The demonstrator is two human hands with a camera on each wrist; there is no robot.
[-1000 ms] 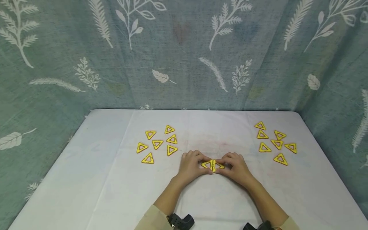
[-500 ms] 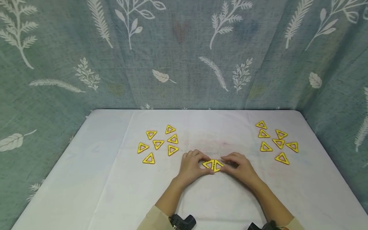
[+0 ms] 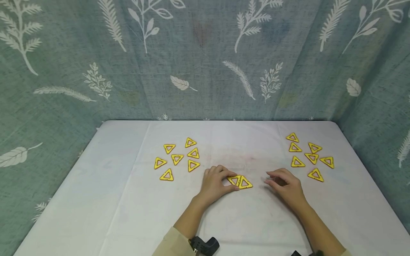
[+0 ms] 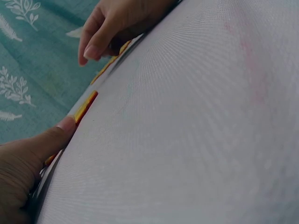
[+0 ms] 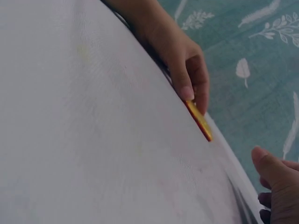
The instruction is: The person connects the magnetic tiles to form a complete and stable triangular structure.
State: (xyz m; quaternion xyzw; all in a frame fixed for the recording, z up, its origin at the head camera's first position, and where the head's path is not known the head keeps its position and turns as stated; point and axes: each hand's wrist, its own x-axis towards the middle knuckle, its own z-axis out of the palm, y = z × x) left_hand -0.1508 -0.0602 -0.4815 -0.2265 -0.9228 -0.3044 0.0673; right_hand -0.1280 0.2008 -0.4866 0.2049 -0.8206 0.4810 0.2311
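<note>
Pinching one of two yellow triangles [image 3: 239,181], edge to edge on a white table [image 3: 243,217], is a person's left hand [image 3: 215,183].
The right hand [image 3: 287,185], empty, fingers loosely bent, hovers apart to the pair's right.

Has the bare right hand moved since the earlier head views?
Yes: the right hand moved right, nearer the loose yellow triangular frames at right.

From afar, I'm watching the right hand [image 3: 287,186] letting go of the joined yellow triangles [image 3: 240,182], drawing away and now hovering apart from them, to their right. I'm also seeing the joined yellow triangles turning slightly askew.
</note>
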